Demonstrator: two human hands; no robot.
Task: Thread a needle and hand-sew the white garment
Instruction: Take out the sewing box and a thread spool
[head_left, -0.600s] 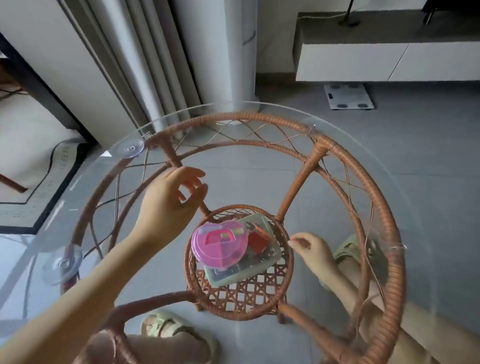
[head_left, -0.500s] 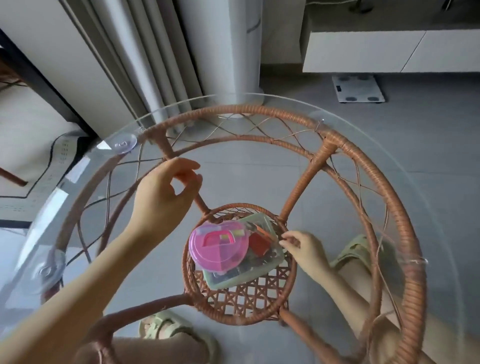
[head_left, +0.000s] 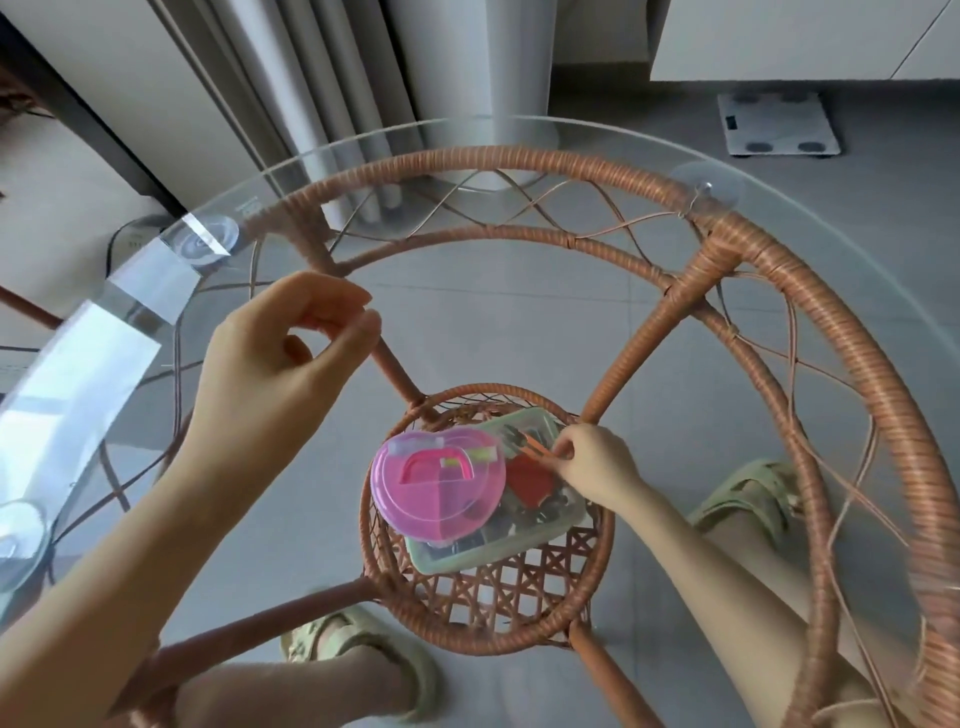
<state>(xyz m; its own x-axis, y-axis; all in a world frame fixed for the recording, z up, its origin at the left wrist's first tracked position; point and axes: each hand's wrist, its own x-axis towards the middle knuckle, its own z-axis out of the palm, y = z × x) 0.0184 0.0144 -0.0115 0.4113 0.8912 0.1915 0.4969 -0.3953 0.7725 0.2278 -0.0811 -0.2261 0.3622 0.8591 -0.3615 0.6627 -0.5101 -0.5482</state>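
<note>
Reaching below, right hand (head_left: 597, 467) pinched orange tool (head_left: 537, 448) by slim handle: probably light, stiff. Left hand (head_left: 270, 374) pinched nothing visible.

Box (head_left: 439, 486) on tray (head_left: 519, 548) L, tool (head_left: 537, 448) at tray R, all in btm shelf (head_left: 483, 642) under glass (head_left: 119, 364)

The counter (head_left: 78, 374) top is clear, glossy glass with bright glare. Its frame (head_left: 519, 158) is tightly wound rattan, ribbed and matt. The lower shelf (head_left: 519, 587) is open woven cane. The pink case (head_left: 436, 488) is shiny translucent plastic, the pale green tray (head_left: 498, 545) smooth plastic. The floor (head_left: 883, 130) is matt grey tile.
</note>
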